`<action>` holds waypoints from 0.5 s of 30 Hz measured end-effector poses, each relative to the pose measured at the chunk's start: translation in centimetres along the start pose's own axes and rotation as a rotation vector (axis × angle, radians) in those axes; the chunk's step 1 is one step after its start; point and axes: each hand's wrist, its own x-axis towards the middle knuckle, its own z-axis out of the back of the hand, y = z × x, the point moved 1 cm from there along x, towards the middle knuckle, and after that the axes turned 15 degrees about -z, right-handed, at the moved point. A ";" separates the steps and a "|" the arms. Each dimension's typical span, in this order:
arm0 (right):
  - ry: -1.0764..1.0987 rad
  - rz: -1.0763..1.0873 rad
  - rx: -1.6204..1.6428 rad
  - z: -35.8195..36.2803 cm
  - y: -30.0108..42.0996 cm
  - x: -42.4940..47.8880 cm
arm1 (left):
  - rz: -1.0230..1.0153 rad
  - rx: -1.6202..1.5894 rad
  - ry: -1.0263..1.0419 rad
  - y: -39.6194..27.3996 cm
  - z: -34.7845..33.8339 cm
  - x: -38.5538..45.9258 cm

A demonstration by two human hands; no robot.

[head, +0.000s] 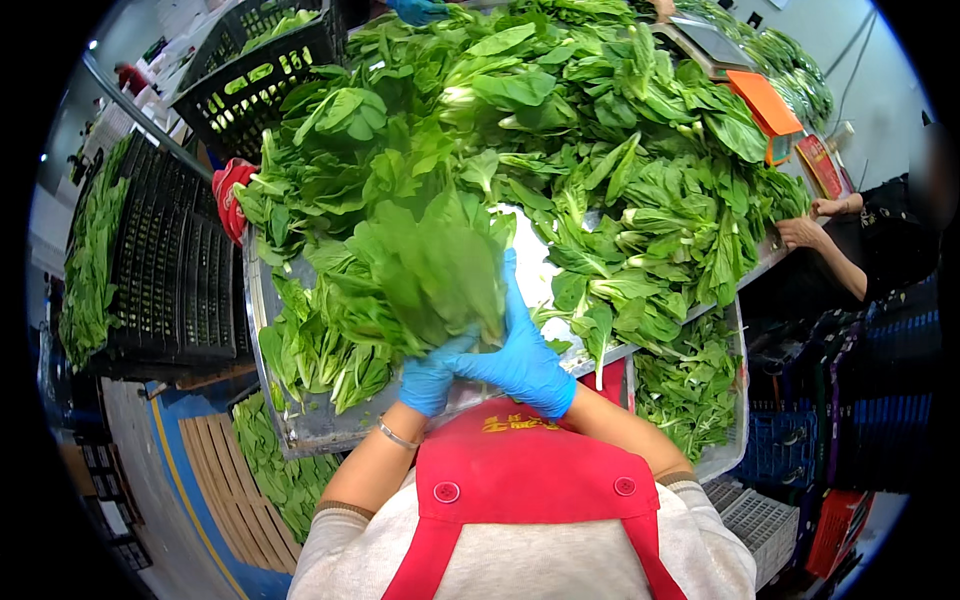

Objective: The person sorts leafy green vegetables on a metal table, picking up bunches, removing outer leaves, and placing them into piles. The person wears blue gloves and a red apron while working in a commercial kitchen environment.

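Note:
Both my hands wear blue gloves and meet at the table's near edge, in front of my red apron. My left hand [439,371] is closed round the lower end of a large bunch of leafy greens [435,262], which is blurred. Against the right side of the same bunch lies my right hand [521,352], fingers pointing away from me and thumb towards the left hand. Left of the bunch, more greens [330,352] lie on the metal tabletop [322,435]. A broad heap of greens with pale stems [660,202] covers the far and right parts.
A black plastic crate [259,82] stands at the far left, near a red cloth [232,196]. Stacked black crates [172,277] are on the left. A scale [709,45] and an orange box [765,112] are far right. A co-worker's hands [814,225] touch the right edge; a tub [739,390] holds greens.

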 end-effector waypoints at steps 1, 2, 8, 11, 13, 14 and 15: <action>0.019 -0.002 0.052 -0.1 -0.4 0.0 | -0.232 0.231 0.127 1.8 0.5 -0.2; 0.041 0.021 0.077 0.0 -1.3 0.2 | -0.330 0.303 0.207 3.1 0.9 -0.6; 0.080 -0.203 -0.462 1.5 -2.0 -1.7 | -0.358 0.487 0.431 -3.7 -1.0 -0.4; -0.051 -0.228 0.060 2.4 -4.3 -1.5 | -0.405 0.665 0.492 -7.6 -4.4 0.8; -0.095 -0.064 -0.557 3.5 -3.7 -0.8 | -0.314 1.036 0.486 -7.9 -4.6 0.3; -0.118 -0.211 -0.095 3.9 -2.3 -1.1 | -0.307 1.002 0.497 -8.3 -5.4 0.6; -0.120 -0.329 0.379 4.0 -1.4 -1.1 | -0.297 0.981 0.502 -8.9 -6.1 0.9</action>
